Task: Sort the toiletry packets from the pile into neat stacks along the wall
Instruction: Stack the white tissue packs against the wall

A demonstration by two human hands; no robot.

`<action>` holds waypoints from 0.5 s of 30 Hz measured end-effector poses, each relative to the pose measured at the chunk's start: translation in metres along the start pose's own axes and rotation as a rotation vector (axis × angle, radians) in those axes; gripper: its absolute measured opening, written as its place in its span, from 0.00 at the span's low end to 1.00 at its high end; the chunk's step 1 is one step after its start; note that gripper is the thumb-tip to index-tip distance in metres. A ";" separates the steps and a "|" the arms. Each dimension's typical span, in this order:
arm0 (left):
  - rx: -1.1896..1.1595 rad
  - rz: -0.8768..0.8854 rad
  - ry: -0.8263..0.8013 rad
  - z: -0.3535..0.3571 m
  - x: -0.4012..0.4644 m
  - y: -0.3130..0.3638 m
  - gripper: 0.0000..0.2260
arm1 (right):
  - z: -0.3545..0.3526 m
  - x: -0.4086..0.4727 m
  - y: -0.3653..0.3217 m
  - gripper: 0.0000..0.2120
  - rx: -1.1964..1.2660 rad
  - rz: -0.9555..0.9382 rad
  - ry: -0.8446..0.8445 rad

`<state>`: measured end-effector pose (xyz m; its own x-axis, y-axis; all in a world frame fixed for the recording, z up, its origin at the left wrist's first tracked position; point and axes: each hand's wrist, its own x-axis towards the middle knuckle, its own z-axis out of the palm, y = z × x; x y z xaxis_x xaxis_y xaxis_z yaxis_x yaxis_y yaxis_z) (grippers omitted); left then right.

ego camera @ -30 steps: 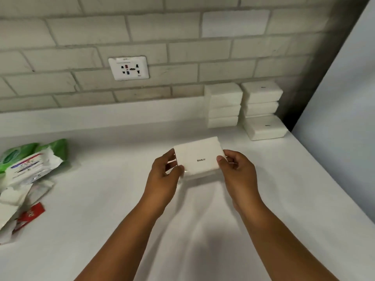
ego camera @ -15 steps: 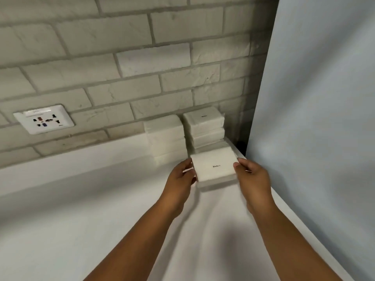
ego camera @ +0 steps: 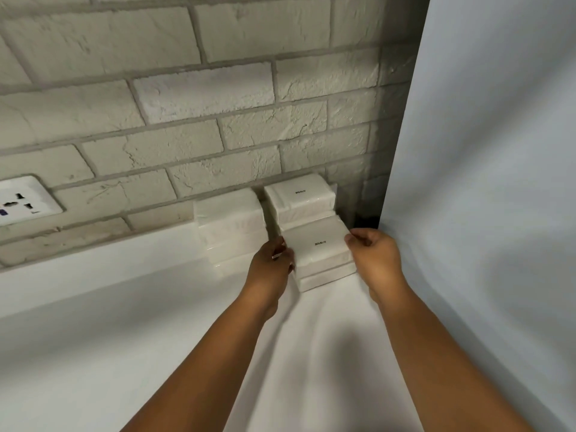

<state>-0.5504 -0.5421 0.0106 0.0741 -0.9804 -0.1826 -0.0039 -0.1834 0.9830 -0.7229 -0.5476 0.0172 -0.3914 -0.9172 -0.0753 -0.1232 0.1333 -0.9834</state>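
Both hands, left hand (ego camera: 274, 260) and right hand (ego camera: 374, 254), are curled round the ends of a white packet (ego camera: 318, 241), which is held on top of a lower packet (ego camera: 327, 277) on the tabletop (ego camera: 156, 322). Two taller stacks (ego camera: 230, 226) (ego camera: 299, 198) are already set against the brick wall (ego camera: 187, 88). Release seems left; the pile is out of view.

Two hands, the left hand (ego camera: 270, 267) and right hand (ego camera: 374, 257), flank one white packet (ego camera: 318, 241), with one more packet (ego camera: 327, 277) directly beneath the fingers. Beyond the fingertips stand two stacks (ego camera: 232, 226) (ego camera: 300, 199); their packet counts are unclear. One wall socket (ego camera: 26, 199).
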 end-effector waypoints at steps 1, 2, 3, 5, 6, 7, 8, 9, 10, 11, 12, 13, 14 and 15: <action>0.000 0.002 0.005 0.001 0.002 -0.001 0.16 | 0.001 0.002 0.001 0.12 -0.007 -0.002 -0.002; 0.001 0.007 0.010 0.001 0.003 -0.002 0.16 | 0.002 0.004 0.002 0.12 -0.014 -0.002 -0.004; 0.001 0.010 0.015 0.001 0.004 -0.002 0.17 | 0.003 0.005 0.003 0.12 -0.022 -0.001 -0.006; -0.003 0.012 0.023 0.002 0.005 -0.003 0.17 | 0.003 0.008 0.004 0.12 -0.041 0.001 -0.004; -0.005 0.012 0.026 0.003 0.005 -0.003 0.17 | 0.003 0.009 0.005 0.12 -0.048 0.003 -0.002; -0.007 0.011 0.030 0.003 0.006 -0.003 0.17 | 0.004 0.010 0.006 0.12 -0.055 0.003 0.000; -0.006 0.010 0.033 0.003 0.006 -0.003 0.17 | 0.004 0.011 0.007 0.13 -0.063 0.000 0.000; -0.002 0.012 0.037 0.004 0.006 -0.003 0.17 | 0.004 0.011 0.007 0.13 -0.071 -0.003 -0.001; 0.008 0.013 0.042 0.004 0.006 -0.003 0.17 | 0.005 0.011 0.007 0.13 -0.079 -0.006 -0.004; 0.021 0.013 0.047 0.005 0.007 -0.003 0.16 | 0.005 0.011 0.007 0.13 -0.090 -0.008 -0.005; 0.039 0.011 0.055 0.005 0.007 -0.002 0.16 | 0.005 0.010 0.007 0.14 -0.109 -0.014 -0.005; 0.065 0.006 0.062 0.005 0.007 -0.002 0.15 | 0.005 0.010 0.006 0.14 -0.136 -0.023 0.000; 0.096 0.000 0.068 0.005 0.007 -0.001 0.15 | 0.005 0.009 0.006 0.15 -0.175 -0.038 0.012; 0.122 -0.003 0.076 0.004 0.006 -0.001 0.14 | 0.004 0.008 0.006 0.17 -0.222 -0.061 0.029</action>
<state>-0.5544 -0.5481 0.0090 0.1494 -0.9723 -0.1796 -0.1246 -0.1987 0.9721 -0.7227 -0.5555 0.0105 -0.4027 -0.9153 -0.0090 -0.3436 0.1603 -0.9253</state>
